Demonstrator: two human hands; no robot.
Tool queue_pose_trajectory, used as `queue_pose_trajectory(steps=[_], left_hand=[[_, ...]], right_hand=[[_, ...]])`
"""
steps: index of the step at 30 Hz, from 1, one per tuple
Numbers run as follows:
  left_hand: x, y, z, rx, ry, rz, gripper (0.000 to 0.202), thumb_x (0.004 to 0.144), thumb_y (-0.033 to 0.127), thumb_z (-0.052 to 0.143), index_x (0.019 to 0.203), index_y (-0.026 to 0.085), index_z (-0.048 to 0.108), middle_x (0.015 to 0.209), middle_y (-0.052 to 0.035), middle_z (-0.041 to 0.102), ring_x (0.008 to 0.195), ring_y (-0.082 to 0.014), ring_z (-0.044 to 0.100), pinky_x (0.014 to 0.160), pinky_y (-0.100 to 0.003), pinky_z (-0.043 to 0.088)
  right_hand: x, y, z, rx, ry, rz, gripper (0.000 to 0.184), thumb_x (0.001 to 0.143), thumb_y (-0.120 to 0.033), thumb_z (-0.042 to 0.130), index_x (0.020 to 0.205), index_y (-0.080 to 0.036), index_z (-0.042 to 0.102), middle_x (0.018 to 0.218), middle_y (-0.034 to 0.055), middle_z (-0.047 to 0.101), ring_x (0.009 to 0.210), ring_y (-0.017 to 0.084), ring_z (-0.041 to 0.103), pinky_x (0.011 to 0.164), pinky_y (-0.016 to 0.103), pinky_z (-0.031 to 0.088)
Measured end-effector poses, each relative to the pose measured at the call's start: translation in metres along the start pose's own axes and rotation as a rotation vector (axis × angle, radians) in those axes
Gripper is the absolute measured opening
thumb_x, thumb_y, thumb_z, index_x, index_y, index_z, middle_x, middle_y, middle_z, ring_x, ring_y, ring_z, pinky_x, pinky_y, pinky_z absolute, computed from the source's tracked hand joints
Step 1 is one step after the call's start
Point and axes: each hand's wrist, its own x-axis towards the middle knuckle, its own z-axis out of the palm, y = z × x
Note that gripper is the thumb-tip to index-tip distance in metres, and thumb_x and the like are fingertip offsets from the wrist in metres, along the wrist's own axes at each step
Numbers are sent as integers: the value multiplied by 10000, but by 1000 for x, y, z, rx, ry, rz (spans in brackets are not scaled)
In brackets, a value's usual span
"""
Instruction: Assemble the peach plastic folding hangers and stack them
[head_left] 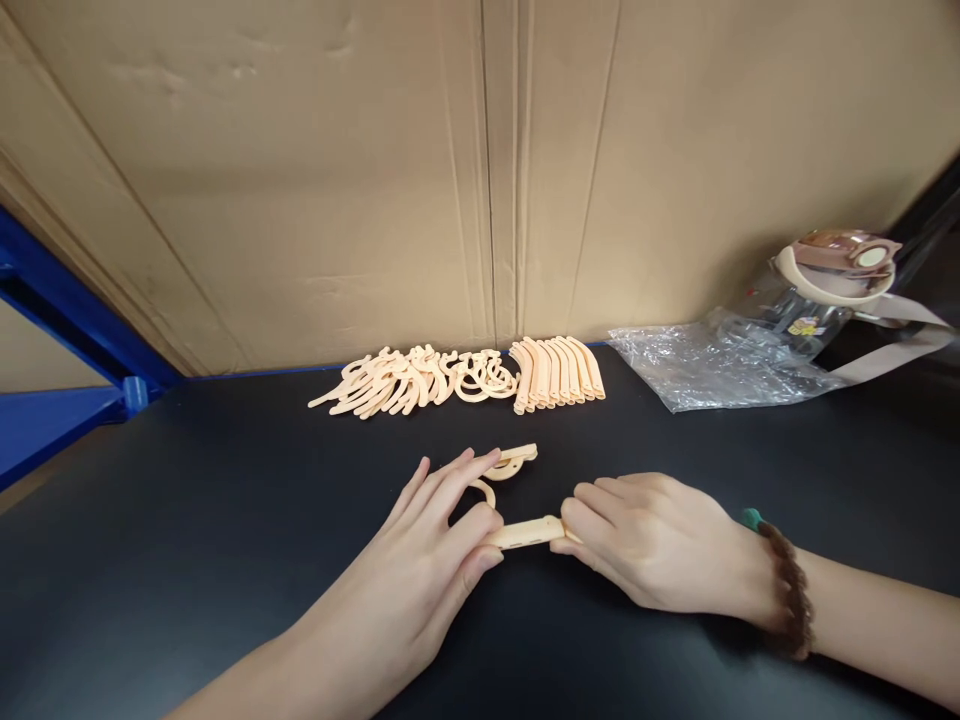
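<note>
Between my two hands is a cream plastic strip (pixel 529 533) with small slots along its near side. My left hand (pixel 442 535) pinches its left end between thumb and index finger, the other fingers stretched forward. At the strip's other end, my right hand (pixel 652 540) is closed, its fingers wrapped round the end and hiding what lies inside. Just beyond my left fingertips lies a cream part with a curved piece (pixel 512 465) on the black table. A cream ring-like piece (pixel 484 492) shows partly under my left fingers.
Along the back of the black table (pixel 225 520) lie a pile of thin curved cream pieces (pixel 397 380), several cream rings (pixel 484 375) and a row of curved cream strips (pixel 557 372). A clear plastic bag (pixel 675 365) and a strapped bottle (pixel 817 290) stand back right. Cardboard (pixel 322 180) walls the back.
</note>
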Motion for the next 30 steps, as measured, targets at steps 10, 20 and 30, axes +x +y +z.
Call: queue_pose_trajectory(steps=[10,20,30], left_hand=[[0,-3,-4,-34,38,-28,162,939,340,482,1042,248,567,1433,-83,444,1348,-292,373,1042,-468,423],[6,-15,-8,88,88,-96,269,978,324,374,1115,272,600,1340,-54,519,1210,-261,440,937,-434,455],[4,-32,0,129,179,-126,293,946,309,442,1184,281,610,1312,-58,526,1153,-261,479,925,-439,491]], right_hand=[[4,4,-6,139,26,-99,319,977,-303,400,708,-182,520,643,-12,527,551,131,416,523,284,285],[5,-3,-18,439,-139,-41,157,940,-162,437,967,-168,591,1342,98,522,1258,201,415,1057,394,364],[6,5,-15,407,-168,90,233,949,-181,444,1096,-203,623,1186,94,558,1117,223,504,897,376,438]])
